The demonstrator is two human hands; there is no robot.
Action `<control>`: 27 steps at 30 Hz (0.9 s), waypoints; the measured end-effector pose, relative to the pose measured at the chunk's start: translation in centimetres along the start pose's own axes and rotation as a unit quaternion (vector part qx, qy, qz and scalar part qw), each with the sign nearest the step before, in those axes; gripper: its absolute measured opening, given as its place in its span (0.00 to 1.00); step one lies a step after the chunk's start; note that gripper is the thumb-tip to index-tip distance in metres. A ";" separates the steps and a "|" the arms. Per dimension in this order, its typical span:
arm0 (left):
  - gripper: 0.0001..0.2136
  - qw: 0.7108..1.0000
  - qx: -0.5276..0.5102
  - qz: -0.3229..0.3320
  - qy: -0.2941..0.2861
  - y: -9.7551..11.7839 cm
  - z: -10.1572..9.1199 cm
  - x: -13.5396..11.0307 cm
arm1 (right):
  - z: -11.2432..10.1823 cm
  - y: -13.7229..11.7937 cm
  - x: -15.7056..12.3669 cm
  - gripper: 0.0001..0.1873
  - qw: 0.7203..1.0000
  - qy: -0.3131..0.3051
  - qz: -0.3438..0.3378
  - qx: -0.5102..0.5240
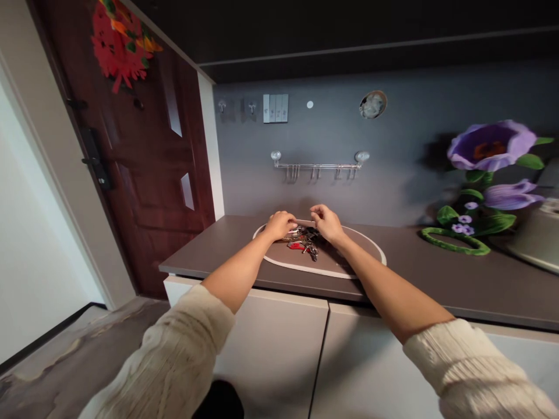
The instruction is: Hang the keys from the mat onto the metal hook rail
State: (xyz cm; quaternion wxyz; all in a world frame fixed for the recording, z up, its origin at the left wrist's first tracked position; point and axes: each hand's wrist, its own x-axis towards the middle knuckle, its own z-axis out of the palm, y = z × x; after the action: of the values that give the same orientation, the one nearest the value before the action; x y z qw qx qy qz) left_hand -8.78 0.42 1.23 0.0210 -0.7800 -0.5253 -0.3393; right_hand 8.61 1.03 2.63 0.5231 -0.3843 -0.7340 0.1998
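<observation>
A pile of keys [311,250] with a red tag [296,246] lies on an oval mat with a pale rim [379,249], on a brown countertop. At the pile's left edge is my left hand [279,224], its fingers bent and closed over the keys; whatever is between them is hidden. My right hand [328,223] hovers just above the pile's right side. Its fingers curl toward the thumb, and anything pinched there is too small to make out. Some keys are hidden behind both hands.
A clear rail with several hooks [318,166] is fixed to the grey wall behind. Purple artificial flowers [491,151] and a lampshade-like object [539,235] stand at right. A dark cabinet [371,35] overhangs the counter. The red-brown door [152,203] is at left.
</observation>
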 end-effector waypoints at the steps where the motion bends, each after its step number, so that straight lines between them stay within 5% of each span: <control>1: 0.08 1.000 0.013 0.006 -0.018 0.0 0.1 -0.1 | 0.0 0.1 -0.1 0.06 0.999 -0.005 -0.013 -0.034; 5: 0.08 0.996 0.038 0.002 -0.079 0.1 0.2 -0.3 | 0.0 -0.1 -0.5 0.08 0.990 -0.036 -0.033 -0.133; 11: 0.09 0.992 0.088 0.012 -0.095 0.1 0.3 -0.3 | 0.2 -0.3 -0.8 0.10 0.983 -0.046 -0.036 -0.175; 27: 0.12 0.999 0.027 -0.020 0.003 0.9 -1.0 -0.5 | 0.3 -1.0 -1.2 0.10 0.981 -0.063 -0.036 -0.180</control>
State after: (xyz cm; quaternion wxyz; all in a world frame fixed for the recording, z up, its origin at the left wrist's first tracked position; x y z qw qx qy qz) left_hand -8.62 -0.76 2.00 0.0370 -0.7673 -0.5499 -0.3277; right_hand 8.18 -0.51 2.43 0.4052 -0.4323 -0.8027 0.0687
